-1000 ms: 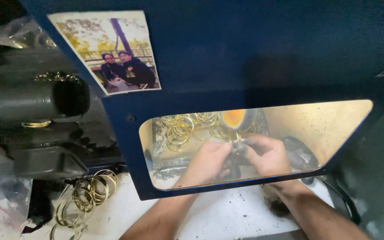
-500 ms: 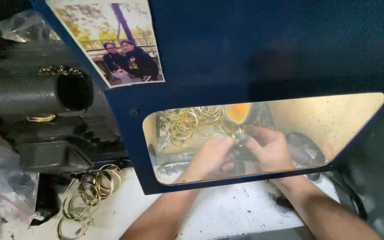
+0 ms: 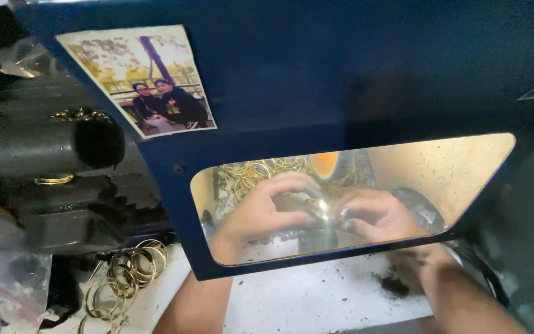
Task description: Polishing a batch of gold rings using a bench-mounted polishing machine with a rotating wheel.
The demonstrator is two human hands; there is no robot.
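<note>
From the head camera, both hands worked behind the blue guard's window (image 3: 403, 167). The left hand (image 3: 267, 210) and right hand (image 3: 378, 213) had drawn closer together than a second before, both pinching a gold ring (image 3: 317, 209) that glinted between the fingertips. Loose gold rings (image 3: 125, 278) lay on the white counter (image 3: 316, 297).

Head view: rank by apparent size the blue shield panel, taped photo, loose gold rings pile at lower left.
1. Blue shield panel
2. Taped photo
3. Gold rings pile, though it sits nearer the camera, so true size is unsure.
</note>
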